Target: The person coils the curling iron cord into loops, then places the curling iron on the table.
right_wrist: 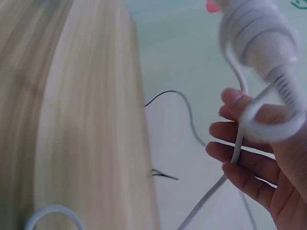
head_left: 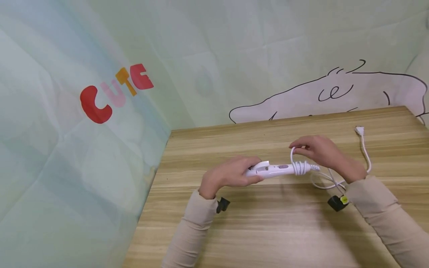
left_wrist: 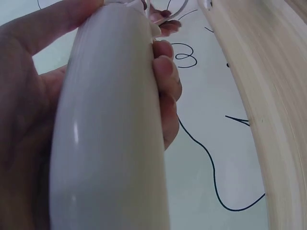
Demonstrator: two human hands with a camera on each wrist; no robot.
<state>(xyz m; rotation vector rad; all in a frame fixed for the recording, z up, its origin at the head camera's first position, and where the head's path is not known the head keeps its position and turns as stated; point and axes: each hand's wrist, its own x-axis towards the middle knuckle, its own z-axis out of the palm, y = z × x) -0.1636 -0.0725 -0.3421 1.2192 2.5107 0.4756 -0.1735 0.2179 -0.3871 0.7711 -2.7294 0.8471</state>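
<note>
My left hand (head_left: pixel 231 172) grips a white curling iron (head_left: pixel 275 170) by its thick end, which fills much of the left wrist view (left_wrist: pixel 110 115). Thumb and fingers wrap the body beside a raised white lever (head_left: pixel 263 165). Several turns of white power cord (head_left: pixel 300 168) circle the handle's far end. My right hand (head_left: pixel 321 152) pinches the cord just above these turns. In the right wrist view the cord (right_wrist: pixel 237 143) passes between the thumb and fingers and hangs down across them. A ribbed cord sleeve (head_left: pixel 314 167) sticks out of the handle's end.
Loose cord loops (head_left: pixel 323 185) below the right hand, and its white plug (head_left: pixel 359 130) lies at the back right of the wooden table (head_left: pixel 268 230). Small black devices (head_left: pixel 222 205) show at both wrists. Printed cloth walls (head_left: pixel 214 67) border the table behind and left.
</note>
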